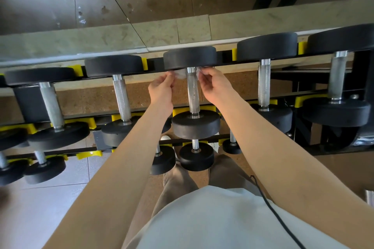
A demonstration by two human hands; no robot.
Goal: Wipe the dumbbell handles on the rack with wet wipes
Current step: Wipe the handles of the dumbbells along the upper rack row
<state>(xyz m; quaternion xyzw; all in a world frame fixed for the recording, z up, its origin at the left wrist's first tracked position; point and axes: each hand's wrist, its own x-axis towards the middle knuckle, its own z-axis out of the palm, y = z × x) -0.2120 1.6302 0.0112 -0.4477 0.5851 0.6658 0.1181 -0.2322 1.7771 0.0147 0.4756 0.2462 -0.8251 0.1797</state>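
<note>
A black dumbbell with a knurled steel handle [192, 93] lies on the top tier of the rack [240, 102], straight ahead of me. A white wet wipe [181, 73] passes behind the far end of that handle, just under the far weight head [189, 56]. My left hand [162, 90] pinches the wipe's left end and my right hand [214, 85] pinches its right end. Both hands sit on either side of the handle.
More dumbbells [264, 85] lie left and right on the same tier in yellow cradles [87, 122]. Smaller dumbbells [196, 155] sit on lower tiers near my legs. A mirror [101, 6] stands behind the rack. A black cable [271, 208] hangs over my shirt.
</note>
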